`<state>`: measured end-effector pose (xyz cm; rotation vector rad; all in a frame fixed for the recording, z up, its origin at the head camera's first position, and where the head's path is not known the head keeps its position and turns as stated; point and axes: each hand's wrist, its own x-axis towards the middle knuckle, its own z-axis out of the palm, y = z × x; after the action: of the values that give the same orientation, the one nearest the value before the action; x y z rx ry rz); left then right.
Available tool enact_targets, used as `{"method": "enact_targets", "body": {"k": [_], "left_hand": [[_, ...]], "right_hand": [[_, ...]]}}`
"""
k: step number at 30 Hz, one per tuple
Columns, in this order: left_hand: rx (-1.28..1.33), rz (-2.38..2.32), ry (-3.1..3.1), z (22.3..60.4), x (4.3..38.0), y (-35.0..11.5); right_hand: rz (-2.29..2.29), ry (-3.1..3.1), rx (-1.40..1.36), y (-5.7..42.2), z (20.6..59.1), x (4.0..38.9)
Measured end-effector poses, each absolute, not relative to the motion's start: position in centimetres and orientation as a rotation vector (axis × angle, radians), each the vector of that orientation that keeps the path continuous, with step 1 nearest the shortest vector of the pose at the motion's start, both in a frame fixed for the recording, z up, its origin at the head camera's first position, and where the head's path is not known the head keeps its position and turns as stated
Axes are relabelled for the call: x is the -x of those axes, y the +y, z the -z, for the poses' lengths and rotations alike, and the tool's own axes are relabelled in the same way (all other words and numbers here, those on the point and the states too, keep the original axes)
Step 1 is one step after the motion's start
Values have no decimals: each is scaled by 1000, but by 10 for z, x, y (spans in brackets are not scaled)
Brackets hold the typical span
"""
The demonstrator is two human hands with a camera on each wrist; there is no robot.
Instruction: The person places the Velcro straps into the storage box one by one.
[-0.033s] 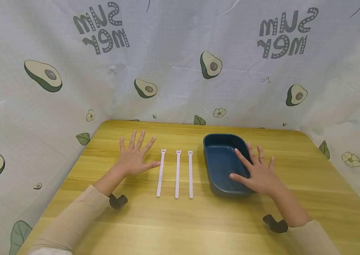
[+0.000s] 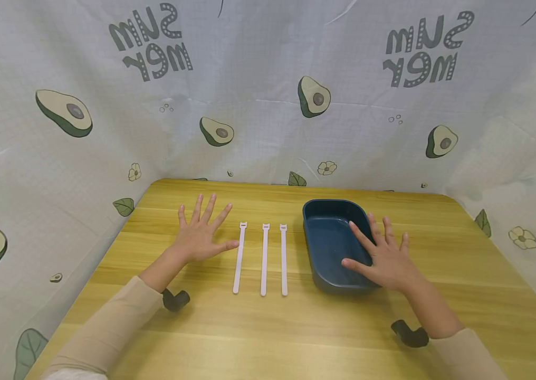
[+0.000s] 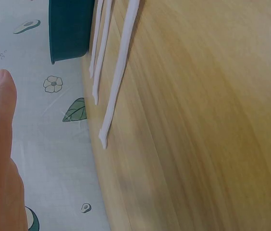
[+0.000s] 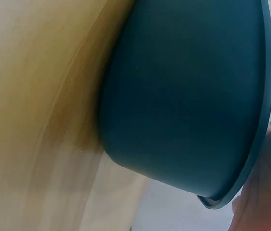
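Note:
Three pale hook-and-loop cable ties lie side by side on the table, slotted heads at the far end: the left tie [image 2: 238, 266], the middle tie [image 2: 265, 264] and the right tie [image 2: 284, 264]. My left hand [image 2: 195, 240] hovers with fingers spread, its thumb tip overlapping the left tie in the head view. To the right of the ties stands a dark blue plastic bin [image 2: 329, 248] with bare insides. Over its right rim my right hand [image 2: 386, 261] spreads its fingers, thumb and index above the opening. The right wrist view shows the bin's outer wall [image 4: 183, 96] up close.
The wooden table [image 2: 230, 332] reaches back to a white curtain [image 2: 258, 79] printed with avocados, which also hangs along both sides. Dark curved wrist pieces, the left piece [image 2: 175, 300] and the right piece [image 2: 410, 333], stick out below the wrists.

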<state>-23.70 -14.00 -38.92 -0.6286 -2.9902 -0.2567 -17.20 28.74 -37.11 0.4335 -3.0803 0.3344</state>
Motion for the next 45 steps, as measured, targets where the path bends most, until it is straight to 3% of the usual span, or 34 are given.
{"method": "enact_targets", "body": {"k": [19,26,34,45], "left_hand": [[647,267,-2963,397,237,-137],[652,339,-2941,398,236,-133],[712,690,-2880,400,236,-125],[627,941,-2955,403,237,-109]], "right_hand": [[-405,-3028,-460,292,378,174],[-622,-2906,-425,296,381,174],[-1030,-2773,-260,306,383,176],[-1115,-2701,17,322,394,178]]}}
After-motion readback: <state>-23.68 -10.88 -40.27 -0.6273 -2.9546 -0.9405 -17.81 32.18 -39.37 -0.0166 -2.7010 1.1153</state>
